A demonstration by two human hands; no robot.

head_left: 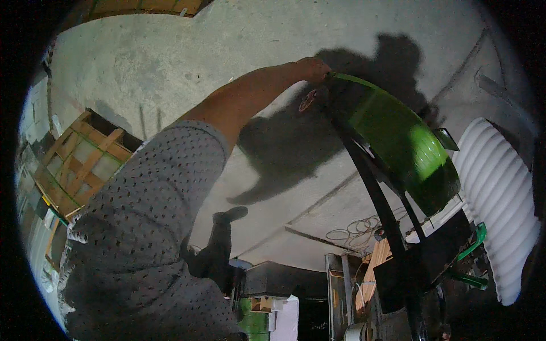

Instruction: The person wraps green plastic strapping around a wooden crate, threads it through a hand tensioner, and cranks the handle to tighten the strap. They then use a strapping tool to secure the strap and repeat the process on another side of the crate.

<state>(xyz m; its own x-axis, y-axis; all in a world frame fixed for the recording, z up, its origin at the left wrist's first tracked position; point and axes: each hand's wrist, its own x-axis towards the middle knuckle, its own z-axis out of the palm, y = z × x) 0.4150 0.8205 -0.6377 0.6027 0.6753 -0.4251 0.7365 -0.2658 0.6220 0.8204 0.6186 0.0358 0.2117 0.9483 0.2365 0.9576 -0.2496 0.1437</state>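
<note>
Item: green strapping coil (398, 142), a large reel of glossy green band, mounted tilted on a black metal stand (387, 227) above a concrete floor (170, 57).

Position: right of centre, its upper rim directly under the fingertips of the left hand (311, 69).

Hand: the left arm, in a grey dotted sleeve (153, 216), reaches out across the floor to the reel. Fingers curl down over the rim and touch it; how tightly they close cannot be told, since they are seen from behind. The right hand is out of sight.

Nearby: white ribbed pipe (500, 199) to the right; wooden crate (85, 159) to the left; loose wire coil (355, 230) on the floor.
</note>
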